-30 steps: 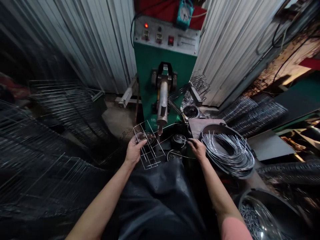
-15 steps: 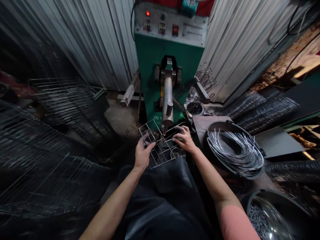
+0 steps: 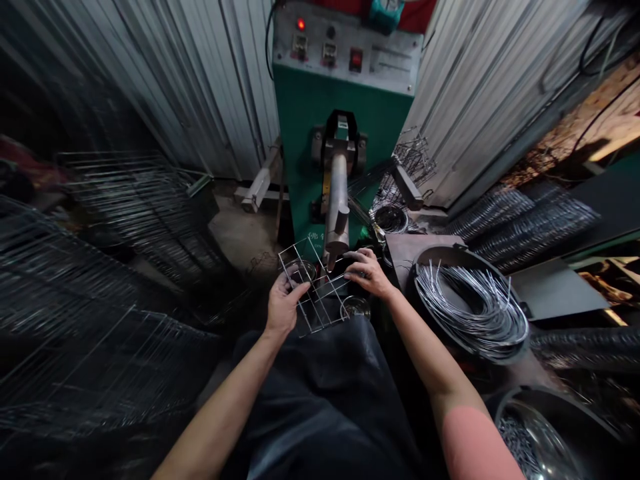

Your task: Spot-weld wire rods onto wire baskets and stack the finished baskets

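A small wire grid frame (image 3: 316, 303) lies under the tip of the metal welding arm (image 3: 337, 215) of a green machine (image 3: 345, 113). My left hand (image 3: 283, 303) grips the frame's left edge, fingers closed around the wires. My right hand (image 3: 365, 272) rests on the frame's right side beside the arm's tip, fingers curled down onto a wire there. A dark apron (image 3: 325, 393) covers my lap just below the frame.
A round tray (image 3: 445, 255) of curved wire pieces (image 3: 473, 307) sits to the right. A metal bowl (image 3: 540, 433) of small bits is at the lower right. Stacks of wire racks (image 3: 125, 213) fill the left side. Small metal cups (image 3: 356, 307) stand near the frame. Corrugated walls stand behind.
My right hand moved left from beside the wire tray onto the frame's right side. The frame shifted slightly under the welding arm's tip.
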The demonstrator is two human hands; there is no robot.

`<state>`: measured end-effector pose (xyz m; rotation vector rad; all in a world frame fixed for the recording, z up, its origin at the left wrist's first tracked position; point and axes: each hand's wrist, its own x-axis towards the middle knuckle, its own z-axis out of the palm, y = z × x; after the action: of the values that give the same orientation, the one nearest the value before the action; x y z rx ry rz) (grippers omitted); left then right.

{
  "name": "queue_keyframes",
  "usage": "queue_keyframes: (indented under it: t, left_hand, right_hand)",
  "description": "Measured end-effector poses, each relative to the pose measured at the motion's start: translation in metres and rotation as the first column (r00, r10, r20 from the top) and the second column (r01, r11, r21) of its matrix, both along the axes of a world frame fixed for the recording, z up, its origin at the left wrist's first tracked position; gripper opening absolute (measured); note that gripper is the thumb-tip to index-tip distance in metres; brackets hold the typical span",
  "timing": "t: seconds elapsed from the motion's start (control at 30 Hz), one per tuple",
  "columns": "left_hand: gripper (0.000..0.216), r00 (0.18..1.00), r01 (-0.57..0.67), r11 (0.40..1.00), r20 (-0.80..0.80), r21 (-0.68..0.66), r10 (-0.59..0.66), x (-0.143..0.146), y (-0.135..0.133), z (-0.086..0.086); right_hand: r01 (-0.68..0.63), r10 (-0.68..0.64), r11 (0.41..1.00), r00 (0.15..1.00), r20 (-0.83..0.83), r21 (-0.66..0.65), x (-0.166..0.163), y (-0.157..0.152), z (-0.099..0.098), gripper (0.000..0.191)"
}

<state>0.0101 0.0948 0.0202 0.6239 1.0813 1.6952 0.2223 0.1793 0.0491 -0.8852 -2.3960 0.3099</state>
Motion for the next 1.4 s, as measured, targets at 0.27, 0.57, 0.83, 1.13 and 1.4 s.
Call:
queue_keyframes:
  t: [0.27,0.57,0.83,1.13,1.4]
  left_hand:
    - [0.050,0.998,0.040,0.999,0.044,-0.009,-0.040,-0.003,0.006,0.004]
    - [0.049,0.997,0.045,0.999,0.070,0.008,-0.045,-0.004,0.019,0.007]
    - [0.053,0.993,0.046,0.999,0.105,-0.004,-0.046,-0.006,0.028,0.003]
    - [0.054,0.987,0.067,0.998,0.143,0.009,-0.068,-0.005,0.030,0.002]
    - [0.055,0.986,0.105,0.994,0.127,0.010,-0.106,-0.010,0.036,-0.005]
  right_hand:
    - [-0.012,0.014,0.998,0.999,-0.031,0.053,-0.003,0.010,-0.003,0.018]
    - [0.027,-0.027,1.000,1.000,0.000,0.011,-0.004,0.018,0.000,0.018]
    - [0.041,-0.041,0.999,0.999,0.024,0.002,-0.005,0.027,-0.001,0.018]
    - [0.011,-0.011,1.000,1.000,-0.022,-0.010,-0.004,0.026,-0.001,0.019]
    - [0.014,-0.015,0.999,0.999,-0.040,-0.035,-0.005,0.026,-0.004,0.019]
